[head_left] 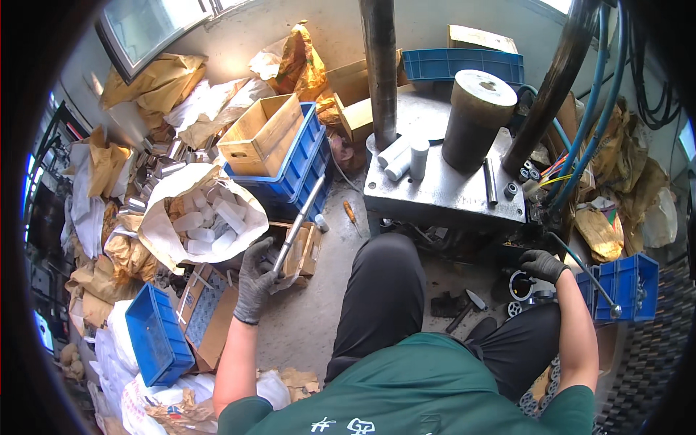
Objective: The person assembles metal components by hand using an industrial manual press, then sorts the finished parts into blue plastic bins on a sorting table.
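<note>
My left hand (254, 284), in a dark grey glove, grips the lower end of a long metal rod (299, 226). The rod slants up and away, past the white sack (151, 230) of pale cylinders and the blue crates. My right hand (544, 266), also gloved, is below the right front edge of the metal press table (442, 190), close to a thin lever (580, 272) with a ball end. Its fingers look curled, and what they hold, if anything, is hidden. On the table, pale cylinders (418, 159) stand and lie beside a thick dark ram (470, 125).
Two dark steel columns (378, 72) rise from the press. A wooden box (270, 138) sits on stacked blue crates (308, 156). An empty blue bin (156, 341) is at the left, other blue bins (627, 286) at the right. A hammer (467, 310) and a screwdriver (350, 212) lie on the floor.
</note>
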Demonstrator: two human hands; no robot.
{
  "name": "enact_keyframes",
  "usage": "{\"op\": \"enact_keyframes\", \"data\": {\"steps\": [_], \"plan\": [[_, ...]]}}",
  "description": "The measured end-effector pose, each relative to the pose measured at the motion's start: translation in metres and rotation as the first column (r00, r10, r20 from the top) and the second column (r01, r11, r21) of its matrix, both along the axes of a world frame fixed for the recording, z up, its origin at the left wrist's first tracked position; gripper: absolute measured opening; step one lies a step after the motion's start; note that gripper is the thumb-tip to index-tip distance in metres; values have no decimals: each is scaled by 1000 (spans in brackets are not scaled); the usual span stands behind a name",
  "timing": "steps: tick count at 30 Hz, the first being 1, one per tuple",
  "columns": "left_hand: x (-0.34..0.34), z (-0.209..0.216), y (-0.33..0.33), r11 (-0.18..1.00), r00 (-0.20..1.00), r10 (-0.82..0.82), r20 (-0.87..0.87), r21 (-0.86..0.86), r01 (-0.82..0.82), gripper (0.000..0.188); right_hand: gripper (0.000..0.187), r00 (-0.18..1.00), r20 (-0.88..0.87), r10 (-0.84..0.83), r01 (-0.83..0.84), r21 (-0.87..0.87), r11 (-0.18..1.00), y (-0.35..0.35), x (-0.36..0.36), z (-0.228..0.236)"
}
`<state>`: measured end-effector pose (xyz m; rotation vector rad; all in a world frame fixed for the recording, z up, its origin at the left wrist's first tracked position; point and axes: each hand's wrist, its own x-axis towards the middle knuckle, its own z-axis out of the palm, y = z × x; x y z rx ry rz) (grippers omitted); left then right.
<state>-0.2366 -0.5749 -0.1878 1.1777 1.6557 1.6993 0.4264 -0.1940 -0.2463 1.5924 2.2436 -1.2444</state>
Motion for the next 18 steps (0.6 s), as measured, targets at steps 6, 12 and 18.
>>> {"op": "enact_keyframes", "data": {"steps": [6,12,18], "plan": [[31,-22,105,920,923,-298,242,-185,345,44,36,999,6,39,-39,9,999,-7,3,17],[31,-81,145,821,899,-212,-382,-569,-48,30,38,999,7,44,-45,29,999,-15,0,28],[16,-80,127,843,958,-175,-227,-537,26,32,36,990,-53,133,-126,109,986,-27,-21,57]]}}
